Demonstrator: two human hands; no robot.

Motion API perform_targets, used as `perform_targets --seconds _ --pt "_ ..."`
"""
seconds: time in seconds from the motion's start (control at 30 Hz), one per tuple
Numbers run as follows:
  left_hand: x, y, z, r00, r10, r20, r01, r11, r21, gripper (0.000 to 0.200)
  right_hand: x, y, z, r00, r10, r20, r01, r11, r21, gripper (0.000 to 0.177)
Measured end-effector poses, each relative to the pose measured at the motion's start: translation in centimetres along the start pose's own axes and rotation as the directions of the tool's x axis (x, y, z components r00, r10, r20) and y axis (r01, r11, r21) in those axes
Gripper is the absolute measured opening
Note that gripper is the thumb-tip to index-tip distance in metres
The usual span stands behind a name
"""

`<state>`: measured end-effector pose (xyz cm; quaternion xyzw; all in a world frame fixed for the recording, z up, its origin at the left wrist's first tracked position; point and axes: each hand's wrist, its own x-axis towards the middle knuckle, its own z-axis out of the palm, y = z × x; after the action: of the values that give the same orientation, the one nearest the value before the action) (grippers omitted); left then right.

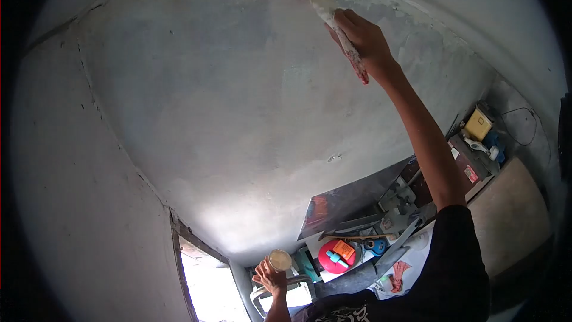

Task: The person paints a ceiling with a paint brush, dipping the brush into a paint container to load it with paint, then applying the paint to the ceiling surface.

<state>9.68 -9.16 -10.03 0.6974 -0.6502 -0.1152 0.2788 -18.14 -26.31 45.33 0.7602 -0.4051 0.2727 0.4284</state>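
Raised high at the top of the wall, my right hand grips a paintbrush by its paint-smeared handle. The pale bristles point up and meet the wall close under the ceiling line. Fresher, lighter patches show around the brush tip on the grey, blotchy surface. Low in the view, my left hand is wrapped round a small round container with pale, cream-coloured contents. A metal rail curves beside that hand.
Below stands a cluttered surface with a pink round lid, an orange packet and a blue item. A dark flat panel leans at the wall. At right are a yellow box and a curved board. Bright light fills a doorway.
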Motion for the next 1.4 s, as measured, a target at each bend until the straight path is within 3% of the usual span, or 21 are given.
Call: perform_targets --seconds 0.07,0.1,0.2,0.33,0.4,0.47,0.5,0.6,0.67,0.73,0.77,0.8,0.83,0.87,0.97,1.0,1.03,1.1,1.17,1.27,1.4 --pt "0.0 -0.1 0.4 1.000 -0.008 -0.001 0.008 1.000 -0.004 0.053 0.1 -2.0 1.0 0.979 0.200 0.034 -0.203 0.966 0.161 0.014" --pt "0.0 -0.3 0.5 1.000 -0.013 -0.008 0.013 1.000 -0.006 0.052 0.0 -3.3 2.0 0.847 0.400 0.350 -0.462 0.880 0.113 0.015" --pt "0.0 0.0 0.1 0.999 -0.014 -0.045 0.013 1.000 -0.010 0.051 -8.2 -5.6 11.2 0.958 0.085 0.272 -0.116 0.988 0.098 0.016" --pt "0.0 0.0 0.1 0.996 -0.037 -0.076 0.034 0.998 -0.044 0.049 -20.5 -12.0 18.4 0.835 -0.057 0.548 -0.149 0.934 0.324 0.016" --pt "0.0 0.5 -0.4 0.996 -0.059 -0.067 0.057 0.997 -0.045 0.049 -22.0 -15.0 17.0 0.148 -0.123 0.981 -0.905 0.382 0.185 0.017" --pt "0.0 0.5 -0.8 0.997 -0.046 -0.066 0.045 0.999 -0.024 0.049 -27.1 -17.6 20.3 0.616 -0.251 0.747 -0.218 0.857 0.467 0.019" --pt "0.1 0.4 -0.7 0.996 -0.045 -0.073 0.042 0.998 -0.036 0.049 -28.6 -17.6 21.2 0.453 -0.316 0.833 -0.319 0.815 0.483 0.030" --pt "0.0 0.5 -0.7 0.994 -0.053 -0.092 0.047 0.997 -0.063 0.048 -28.0 -15.4 21.8 0.513 -0.164 0.843 -0.472 0.766 0.437 0.052" --pt "0.0 0.8 -0.7 0.994 -0.059 -0.093 0.052 0.996 -0.069 0.048 -20.8 -11.7 18.2 0.399 -0.049 0.916 -0.538 0.796 0.277 0.062" --pt "0.1 0.5 -0.7 0.994 -0.043 -0.099 0.037 0.997 -0.066 0.048 -14.2 -8.2 13.4 0.523 -0.039 0.851 -0.386 0.880 0.278 0.038" --pt "0.1 0.3 -0.4 0.994 -0.047 -0.103 0.041 0.997 -0.059 0.049 -10.7 -7.2 10.1 0.515 0.117 0.849 -0.527 0.824 0.206 0.029" --pt "0.1 0.4 -0.4 0.994 -0.050 -0.101 0.044 0.997 -0.060 0.049 -8.2 -5.6 7.8 0.671 0.141 0.728 -0.428 0.875 0.225 0.024" --pt "0.1 0.4 -0.4 0.993 -0.054 -0.102 0.047 0.997 -0.064 0.050 -4.1 -6.4 3.2 0.538 0.403 0.740 -0.748 0.634 0.198 0.024" --pt "0.0 0.5 -0.5 0.993 -0.054 -0.100 0.048 0.997 -0.066 0.051 -2.0 -5.3 1.4 0.566 0.526 0.635 -0.786 0.576 0.224 0.025" --pt "0.0 0.3 -0.2 0.995 -0.068 -0.076 0.064 0.996 -0.060 0.054 1.1 -1.2 -0.4 0.608 0.375 0.700 -0.624 0.770 0.129 0.015" --pt "0.1 0.4 -0.2 0.995 -0.067 -0.079 0.062 0.996 -0.060 0.054 0.7 -0.6 1.0 0.945 0.170 0.281 -0.192 0.980 0.053 0.020" --pt "0.1 0.4 -0.2 0.994 -0.075 -0.081 0.071 0.996 -0.060 0.055 -0.2 -0.1 2.7 0.963 -0.236 -0.127 0.202 0.951 -0.232 0.027" --pt "-0.1 -0.1 0.4 0.993 -0.091 -0.080 0.086 0.995 -0.058 0.058 -3.2 -2.2 5.2 0.950 0.135 0.281 -0.137 0.991 -0.015 0.031" --pt "-0.2 0.0 0.4 0.992 -0.094 -0.088 0.089 0.994 -0.063 0.057 -9.8 -2.4 12.9 0.996 -0.035 0.078 0.045 0.992 -0.120 0.025" --pt "0.1 0.1 0.1 0.988 -0.110 -0.109 0.100 0.991 -0.088 0.056 -18.7 -9.2 17.3 0.905 0.122 0.408 -0.125 0.992 -0.019 0.018" --pt "0.0 0.4 0.0 0.988 -0.094 -0.121 0.085 0.994 -0.074 0.054 -30.5 -15.9 20.9 0.645 -0.121 0.754 -0.283 0.879 0.383 0.024"
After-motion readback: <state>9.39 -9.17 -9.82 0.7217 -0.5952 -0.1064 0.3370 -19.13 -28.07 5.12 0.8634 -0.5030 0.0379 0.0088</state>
